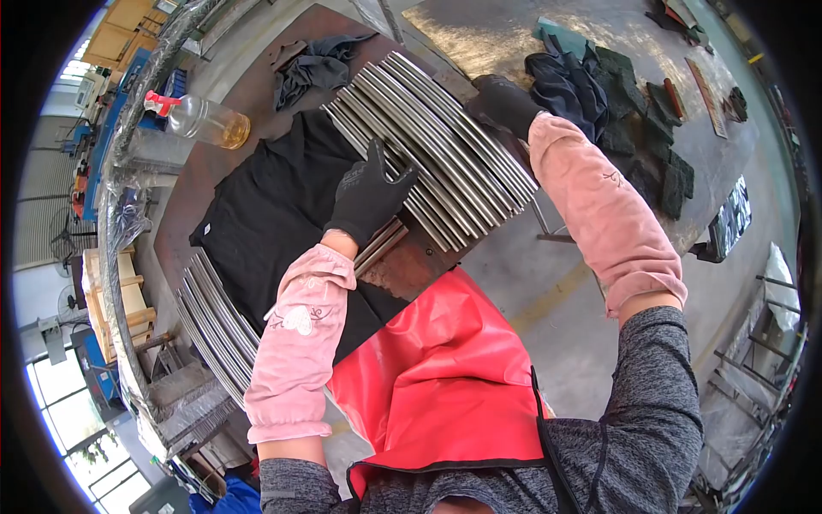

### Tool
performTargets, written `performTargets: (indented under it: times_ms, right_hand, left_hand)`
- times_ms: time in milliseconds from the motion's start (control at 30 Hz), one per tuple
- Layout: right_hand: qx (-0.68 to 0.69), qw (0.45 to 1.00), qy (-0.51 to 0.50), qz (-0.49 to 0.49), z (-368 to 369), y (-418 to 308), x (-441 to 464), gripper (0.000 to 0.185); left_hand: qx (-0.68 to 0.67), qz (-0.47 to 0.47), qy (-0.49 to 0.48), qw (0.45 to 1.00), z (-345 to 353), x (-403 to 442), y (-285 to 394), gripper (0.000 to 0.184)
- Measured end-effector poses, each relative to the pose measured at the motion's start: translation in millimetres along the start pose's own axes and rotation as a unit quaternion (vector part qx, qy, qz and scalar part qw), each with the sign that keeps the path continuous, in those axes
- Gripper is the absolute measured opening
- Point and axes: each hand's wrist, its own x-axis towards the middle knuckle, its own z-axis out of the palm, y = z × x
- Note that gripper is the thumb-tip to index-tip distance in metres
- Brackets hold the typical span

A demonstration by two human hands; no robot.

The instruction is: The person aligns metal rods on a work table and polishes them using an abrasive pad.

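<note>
Many shiny metal rods (437,146) lie side by side on a brown table (193,171). My left hand (372,193), in a black glove, rests at the near left side of these rods, thumb and forefinger spread apart. At the far right side of the rods is my right hand (505,104), also gloved in black; its fingers are partly hidden and I cannot make out what they hold. A black cloth (274,188) is spread left of the rods. Another group of rods (218,321) lies at the cloth's left edge.
A clear bottle with a red top (205,120) stands at the table's left. Dark crumpled cloth (317,70) lies at the back. On a second table (706,94) at the right are dark cloths (569,86) and green-black pads (621,86). A plastic-wrapped frame (116,214) runs along the left.
</note>
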Motion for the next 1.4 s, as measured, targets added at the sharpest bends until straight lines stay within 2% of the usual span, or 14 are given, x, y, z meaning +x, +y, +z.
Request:
performTargets:
  times_ms: [100, 267, 467, 633, 767, 967, 1100, 1133, 1267, 1400]
  right_hand:
    - [0.069, 0.996, -0.059, 0.011, -7.7, 0.0, -0.9, 0.057]
    - [0.037, 0.999, 0.03, 0.023, 5.9, -3.5, -4.1, 0.049]
    - [-0.001, 1.0, -0.027, -0.001, -0.7, -8.4, -2.9, 0.062]
    - [-0.063, 0.997, 0.029, 0.025, 10.3, -12.2, -8.0, 0.059]
    - [-0.034, 0.994, 0.106, -0.004, 31.3, -6.3, -5.9, 0.044]
    - [0.066, 0.976, 0.205, -0.022, 47.0, 3.4, -3.5, 0.039]
    - [0.115, 0.989, 0.069, -0.055, 32.2, 19.0, 7.3, 0.038]
    - [0.113, 0.99, 0.069, -0.057, 32.2, 20.1, 7.0, 0.038]
    - [0.061, 0.98, 0.186, -0.048, 42.2, 25.0, -4.7, 0.036]
    - [0.041, 0.974, 0.21, -0.067, 40.3, 23.2, -13.6, 0.032]
  left_hand:
    - [0.01, -0.015, -0.001, 1.0, 1.9, -0.1, -0.4, 0.082]
    - [0.018, -0.01, 0.011, 1.0, 0.1, -1.4, 4.2, 0.081]
    - [0.012, -0.013, -0.009, 1.0, 0.5, -0.1, 3.5, 0.08]
    - [0.017, 0.01, 0.026, 0.999, 8.0, -1.4, 2.5, 0.081]
    - [0.041, -0.002, 0.022, 0.999, 6.9, -2.1, 4.9, 0.081]
    - [0.019, -0.006, 0.006, 1.0, 3.2, -3.7, 3.9, 0.082]
    - [-0.034, -0.033, -0.035, 0.998, -3.1, -3.7, 1.2, 0.082]
    - [-0.035, -0.034, -0.032, 0.998, -3.9, -4.0, 0.2, 0.082]
    - [-0.097, -0.02, 0.003, 0.995, -2.7, -7.1, -4.0, 0.077]
    - [-0.193, -0.006, 0.035, 0.98, 1.7, -7.4, -8.4, 0.068]
